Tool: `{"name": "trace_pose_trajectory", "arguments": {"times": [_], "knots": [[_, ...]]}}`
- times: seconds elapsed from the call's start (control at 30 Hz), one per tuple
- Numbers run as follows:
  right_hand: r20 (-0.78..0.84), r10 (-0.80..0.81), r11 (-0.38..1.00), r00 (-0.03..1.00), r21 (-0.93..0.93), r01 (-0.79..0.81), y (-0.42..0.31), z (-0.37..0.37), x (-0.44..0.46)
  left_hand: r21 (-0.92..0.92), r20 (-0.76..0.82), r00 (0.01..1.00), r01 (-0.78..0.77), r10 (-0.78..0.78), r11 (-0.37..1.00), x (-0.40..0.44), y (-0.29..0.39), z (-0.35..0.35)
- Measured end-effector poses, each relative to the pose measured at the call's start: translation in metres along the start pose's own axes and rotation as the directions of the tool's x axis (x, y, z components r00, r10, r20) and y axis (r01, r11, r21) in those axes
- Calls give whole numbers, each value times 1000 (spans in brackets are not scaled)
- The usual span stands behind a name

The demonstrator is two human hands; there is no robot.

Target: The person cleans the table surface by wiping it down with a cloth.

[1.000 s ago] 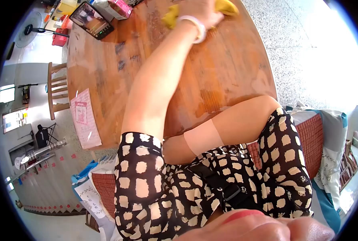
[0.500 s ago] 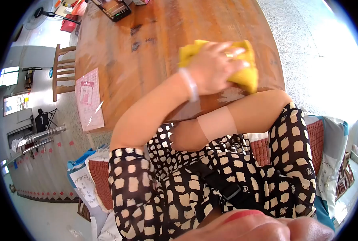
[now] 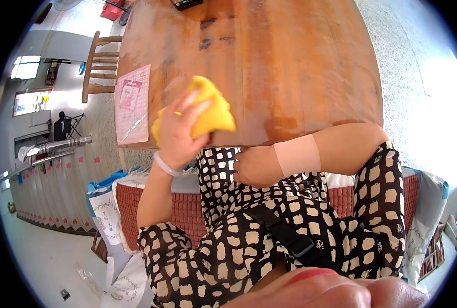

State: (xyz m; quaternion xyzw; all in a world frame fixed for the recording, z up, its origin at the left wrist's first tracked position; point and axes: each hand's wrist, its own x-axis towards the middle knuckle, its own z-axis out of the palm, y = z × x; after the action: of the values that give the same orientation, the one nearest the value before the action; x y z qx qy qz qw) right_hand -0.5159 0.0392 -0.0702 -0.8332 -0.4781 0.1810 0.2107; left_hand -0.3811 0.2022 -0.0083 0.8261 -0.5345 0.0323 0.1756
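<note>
A folded yellow cloth [image 3: 213, 110] lies under and beyond the fingers of my left hand [image 3: 180, 133], which grips it at the near left edge of the wooden table [image 3: 290, 61]. A pale bracelet circles that wrist, and a ring shows on one finger. My right hand [image 3: 259, 167] rests with curled fingers against the patterned clothing by the table's near edge, and no object shows in it. The right forearm wears a pale band [image 3: 297, 155]. Left of the cloth, a pink gridded sheet [image 3: 136, 120] carries a small pink packet [image 3: 130, 95].
Part of a phone [image 3: 186, 4] shows at the table's top edge. A wooden chair [image 3: 101, 68] stands at the table's left side. Red-brown woven seat cushioning [image 3: 182, 213] lies below the table edge. On the far left are a metal pole [image 3: 59, 146] and a curtain [image 3: 54, 190].
My left hand has swept the yellow cloth from the far side toward me, then leftward along the near edge. The view has shifted, so the phone is mostly out of frame. My right hand stays by the lap.
</note>
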Motion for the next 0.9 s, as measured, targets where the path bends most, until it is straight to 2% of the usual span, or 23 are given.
{"name": "trace_pose_trajectory", "arguments": {"times": [0.07, 0.17, 0.2, 0.3, 0.4, 0.5, 0.67, 0.77, 0.9], "knots": [[72, 10, 1000, 997, -12, -9, -1, -9, -1, -46, 89, 989, -117, 121, 992, 11, 19, 1], [-79, -20, 996, 997, -91, 13, -4, 6, -5, -141, 116, 957, -248, 265, 958, 40, 33, 13], [-35, -27, 995, 999, -98, 23, -3, 3, -4, -172, 108, 947, -283, 303, 944, 52, 34, 20], [60, 8, 1000, 998, -10, -7, -3, -9, -3, -149, -54, 951, -308, 303, 940, 96, 24, 47], [38, -5, 1000, 999, -14, 5, -7, -8, -7, -70, -98, 974, -210, 203, 975, 137, 24, 62], [19, -21, 1000, 1000, -9, 21, -5, -8, -7, -10, -120, 973, -200, 198, 980, 156, 26, 74], [10, -25, 1000, 1000, -13, 25, -5, -6, -5, -97, 19, 936, -349, 352, 932, 121, 43, 57], [-46, -38, 998, 998, -53, 36, -4, -4, -7, -200, 104, 921, -349, 374, 915, 79, 48, 34], [-72, -38, 995, 997, -92, 31, -10, 3, -8, -132, 158, 956, -228, 247, 965, 33, 28, -1]]}}
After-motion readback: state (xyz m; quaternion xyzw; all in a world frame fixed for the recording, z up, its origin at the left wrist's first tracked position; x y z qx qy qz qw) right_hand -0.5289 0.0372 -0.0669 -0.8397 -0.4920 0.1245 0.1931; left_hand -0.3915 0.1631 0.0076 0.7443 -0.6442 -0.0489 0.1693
